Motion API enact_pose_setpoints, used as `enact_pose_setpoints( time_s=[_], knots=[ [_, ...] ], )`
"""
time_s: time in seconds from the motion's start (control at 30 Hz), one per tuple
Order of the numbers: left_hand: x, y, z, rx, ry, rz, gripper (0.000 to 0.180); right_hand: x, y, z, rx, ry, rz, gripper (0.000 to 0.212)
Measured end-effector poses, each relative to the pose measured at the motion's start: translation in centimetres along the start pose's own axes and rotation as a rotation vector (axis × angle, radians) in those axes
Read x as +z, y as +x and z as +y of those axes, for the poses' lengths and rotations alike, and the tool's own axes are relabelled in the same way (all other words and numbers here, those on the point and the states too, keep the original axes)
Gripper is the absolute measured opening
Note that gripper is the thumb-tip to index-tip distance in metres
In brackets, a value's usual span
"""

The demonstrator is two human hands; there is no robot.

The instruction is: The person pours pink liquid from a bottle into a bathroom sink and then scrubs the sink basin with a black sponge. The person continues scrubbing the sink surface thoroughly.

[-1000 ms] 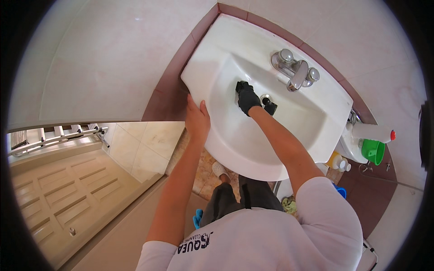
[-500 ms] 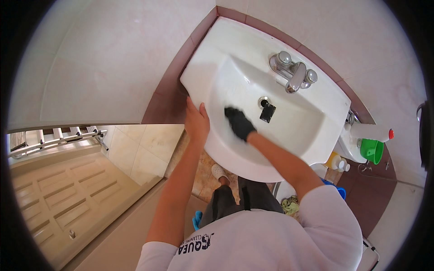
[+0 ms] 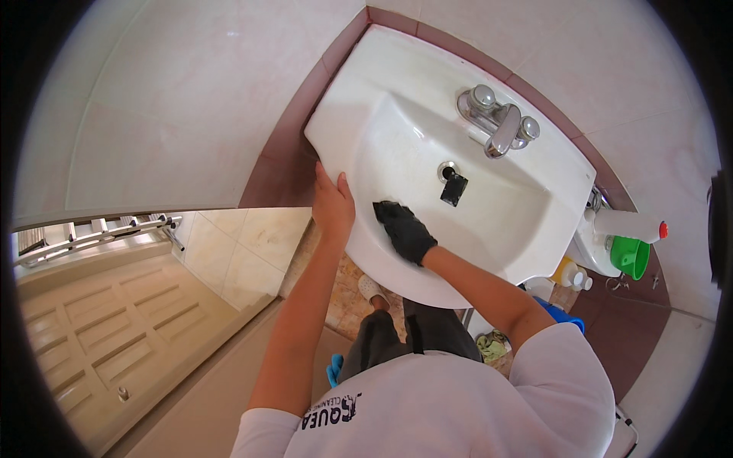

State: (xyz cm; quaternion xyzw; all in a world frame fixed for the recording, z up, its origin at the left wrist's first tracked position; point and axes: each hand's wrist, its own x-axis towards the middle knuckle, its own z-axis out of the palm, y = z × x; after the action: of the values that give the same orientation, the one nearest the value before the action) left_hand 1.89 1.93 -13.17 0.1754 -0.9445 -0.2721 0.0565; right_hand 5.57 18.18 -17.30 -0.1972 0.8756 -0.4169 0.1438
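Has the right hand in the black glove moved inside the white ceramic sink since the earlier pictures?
Yes. The gloved right hand has moved away from the round drain hole, toward the sink's front rim, near the bare left hand.

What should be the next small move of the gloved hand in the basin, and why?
Probably a wipe back toward the drain. The black-gloved right hand lies flat on the near-left wall of the white sink, while the bare left hand steadies the rim, and the far side under the faucet seems unreached.
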Motion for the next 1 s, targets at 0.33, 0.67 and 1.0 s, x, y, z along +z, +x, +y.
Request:
enact_pose_setpoints(
  time_s=[0.33, 0.67, 1.0],
  knots=[
    [0.0, 0.3, 0.2, -0.006, -0.020, -0.008, 0.055, 0.6, 2.9, 3.3, 0.015, -0.003, 0.009, 0.039],
    [0.2, 0.6, 1.3, 0.010, -0.008, -0.037, 0.055, -2.4, 11.2, 5.9, 0.005, -0.058, 0.332, 0.039],
    [0.0, 0.3, 1.7, -0.010, -0.013, -0.043, 0.054, -3.1, 12.4, 8.0, 0.062, -0.201, 0.431, 0.044]
  ],
)
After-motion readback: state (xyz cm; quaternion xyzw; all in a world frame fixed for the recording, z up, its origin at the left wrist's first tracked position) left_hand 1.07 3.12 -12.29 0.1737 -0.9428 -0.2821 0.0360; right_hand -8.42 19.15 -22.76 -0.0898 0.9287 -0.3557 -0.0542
